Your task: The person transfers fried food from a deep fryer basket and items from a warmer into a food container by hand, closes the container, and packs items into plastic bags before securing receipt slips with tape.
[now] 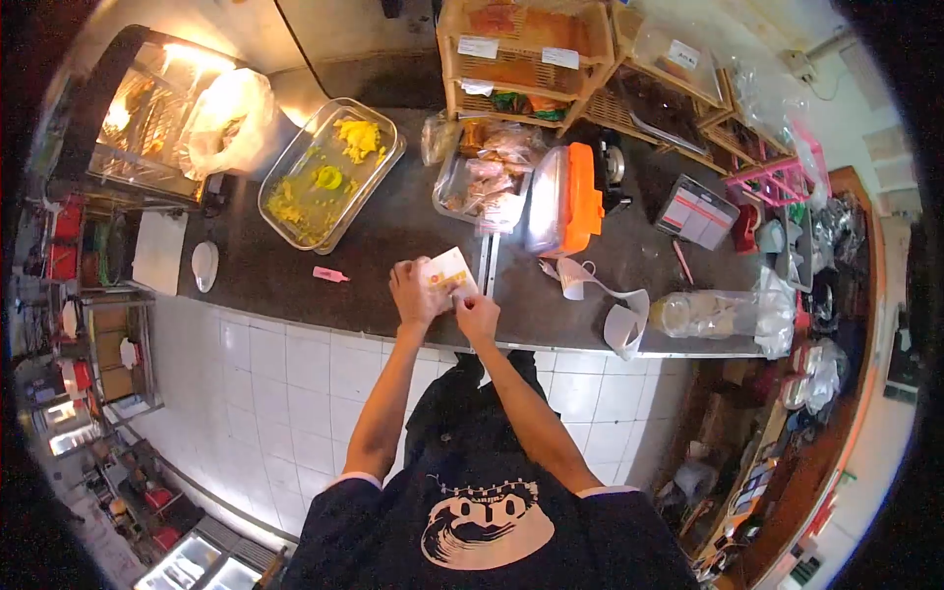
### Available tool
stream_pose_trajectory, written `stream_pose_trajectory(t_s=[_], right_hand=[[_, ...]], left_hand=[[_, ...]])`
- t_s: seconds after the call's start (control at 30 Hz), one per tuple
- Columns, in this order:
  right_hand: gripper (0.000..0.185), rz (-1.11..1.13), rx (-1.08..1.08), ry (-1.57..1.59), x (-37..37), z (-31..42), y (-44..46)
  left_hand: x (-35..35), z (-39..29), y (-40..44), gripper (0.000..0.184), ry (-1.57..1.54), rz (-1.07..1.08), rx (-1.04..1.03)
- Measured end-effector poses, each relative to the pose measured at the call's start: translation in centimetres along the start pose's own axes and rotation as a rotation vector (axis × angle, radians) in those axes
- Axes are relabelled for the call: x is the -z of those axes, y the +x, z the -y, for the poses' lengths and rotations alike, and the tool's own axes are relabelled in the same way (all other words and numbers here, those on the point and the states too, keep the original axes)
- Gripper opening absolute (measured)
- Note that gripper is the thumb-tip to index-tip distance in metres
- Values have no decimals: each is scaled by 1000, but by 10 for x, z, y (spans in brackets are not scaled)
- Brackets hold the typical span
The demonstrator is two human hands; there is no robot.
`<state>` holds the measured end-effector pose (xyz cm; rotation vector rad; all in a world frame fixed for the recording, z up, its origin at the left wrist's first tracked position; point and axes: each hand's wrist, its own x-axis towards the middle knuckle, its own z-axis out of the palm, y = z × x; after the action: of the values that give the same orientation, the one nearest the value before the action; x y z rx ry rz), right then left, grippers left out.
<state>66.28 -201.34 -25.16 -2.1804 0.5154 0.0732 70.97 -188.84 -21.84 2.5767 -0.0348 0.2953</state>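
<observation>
A small white paper packet [449, 272] with yellow-orange print is held over the front part of the dark counter. My left hand [411, 295] grips its left side, fingers closed on the edge. At its lower right corner my right hand [478, 317] pinches the paper between thumb and fingers. Whether anything is inside the packet I cannot make out. To the left of my hands lies a pink highlighter [330, 274]. Beyond them stands a clear container [454, 202] filled with plastic-wrapped food.
On the left is a glass tray [384, 177] of yellow food, near a lit display cabinet [138, 113]. An orange-lidded box [580, 202], a curling paper roll [621, 324], a calculator [696, 211] and a plastic jar [693, 315] sit to the right. Wooden racks [531, 49] line the back.
</observation>
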Motion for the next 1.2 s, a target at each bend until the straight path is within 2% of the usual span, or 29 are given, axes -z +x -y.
stream_pose_trajectory(t_s=[0.07,0.1,0.13,0.17,0.2,0.27,0.33,0.4,0.5,0.57,0.6,0.63,0.67,0.73,0.77,0.8,0.87,0.93,1.0,1.07,1.13,1.2], right_hand=[[33,-37,113,-132,-6,-8,-4],[33,-40,110,-133,-3,-8,-8],[30,76,-11,30,2,-9,-9],[27,191,-133,194,5,-8,-10],[27,185,-137,193,12,0,-13],[21,248,-381,401,30,18,-17],[20,258,-402,432,26,7,-18],[20,271,-424,461,20,-9,-22],[22,150,-433,628,6,-30,-22],[24,273,-210,624,-1,-45,-14],[24,271,-210,629,6,-41,-14],[22,358,-183,730,19,-30,-14],[20,445,-149,828,31,-17,-11],[18,503,-102,875,52,4,-10],[16,565,-63,914,62,12,-13],[16,555,-68,921,72,21,-16],[12,547,50,641,95,42,-18],[11,488,84,590,114,59,-25],[8,456,228,570,123,60,-26],[9,481,190,589,137,59,-30],[11,500,152,606,150,54,-33],[17,239,354,265,161,44,-38]], left_hand=[[6,4,5,77,14,68,-9],[3,10,8,77,12,5,-111],[1,13,10,77,10,5,-119],[-2,16,11,77,-16,131,-55],[-6,18,10,76,-42,258,11],[-14,25,8,75,-99,269,16],[-20,31,7,75,-154,283,19],[-23,33,2,75,-235,211,-13],[-23,32,4,72,-226,178,-93],[-24,41,6,70,-209,255,-53],[-23,44,7,69,-188,331,-8],[-7,35,10,55,-221,469,120],[-5,35,11,55,-216,467,109],[3,36,1,40,-967,512,520],[10,36,-4,28,-1048,517,524],[21,29,-8,28,-1042,528,521],[38,17,-12,27,-1196,552,603],[36,21,-21,28,-1129,585,558],[38,13,-29,32,-1387,514,620],[45,-3,-34,34,-1395,531,648],[42,-19,-39,32,-1420,452,706],[46,-34,-40,31,-1412,470,696]])
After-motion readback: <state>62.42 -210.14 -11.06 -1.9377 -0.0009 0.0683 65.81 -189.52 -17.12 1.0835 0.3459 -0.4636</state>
